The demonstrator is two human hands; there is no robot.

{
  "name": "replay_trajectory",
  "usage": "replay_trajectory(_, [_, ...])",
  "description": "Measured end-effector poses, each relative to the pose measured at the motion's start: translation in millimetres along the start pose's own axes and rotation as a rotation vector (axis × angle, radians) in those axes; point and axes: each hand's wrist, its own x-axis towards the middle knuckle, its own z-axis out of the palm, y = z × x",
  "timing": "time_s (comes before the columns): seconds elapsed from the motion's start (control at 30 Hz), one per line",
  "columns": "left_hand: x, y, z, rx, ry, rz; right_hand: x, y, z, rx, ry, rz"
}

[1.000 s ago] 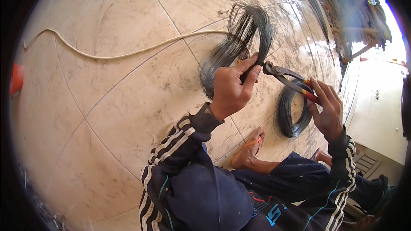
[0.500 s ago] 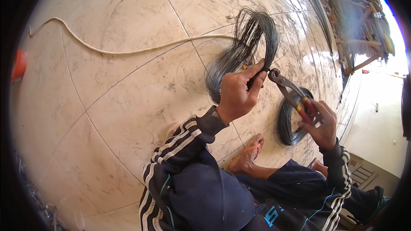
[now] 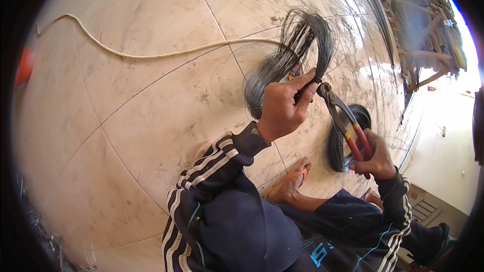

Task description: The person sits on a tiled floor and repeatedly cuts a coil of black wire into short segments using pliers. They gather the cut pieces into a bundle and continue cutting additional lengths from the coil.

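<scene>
A looped bundle of thin dark wire (image 3: 322, 45) is pinched between the thumb and fingers of my left hand (image 3: 285, 103). Its loops fan out over the floor beyond and beside that hand. My right hand (image 3: 379, 158) is closed around the red and yellow handles of a pair of pincers (image 3: 342, 111). The pincers' jaws sit right beside my left thumb, at the gathered part of the bundle; whether they grip a wire is too small to tell. Below the pincers, a second coil of dark wire (image 3: 335, 143) lies on the floor, partly covered by the tool.
A pale cable (image 3: 146, 56) winds across the smudged tile floor (image 3: 151, 136) to the bundle. An orange object (image 3: 24, 68) shows at the left edge. Stacked wood pieces (image 3: 428, 25) stand at the upper right. Metal scraps (image 3: 48, 236) lie at the lower left; my sandalled foot (image 3: 292, 184) is nearby.
My right hand has drawn slightly toward me, and the pincers' handles now point more downward. The jaws stay by my left thumb. My left hand keeps its pinch with little movement.
</scene>
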Motion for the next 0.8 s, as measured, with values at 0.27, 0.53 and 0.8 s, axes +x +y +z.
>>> replay_trajectory(0.27, [-0.7,5.3,4.6,-0.042,-0.003,-0.007,9.7,42.1,-4.0,-0.636,0.703,-0.574])
replay_trajectory(0.53, [-1.4,6.9,2.6,0.017,0.020,0.015,13.5,96.9,-8.2,0.627,-0.406,0.019])
replay_trajectory(0.8, [-4.2,2.3,-2.8,0.079,-0.020,0.026,7.9,52.9,-18.1,0.611,-0.197,-0.207])
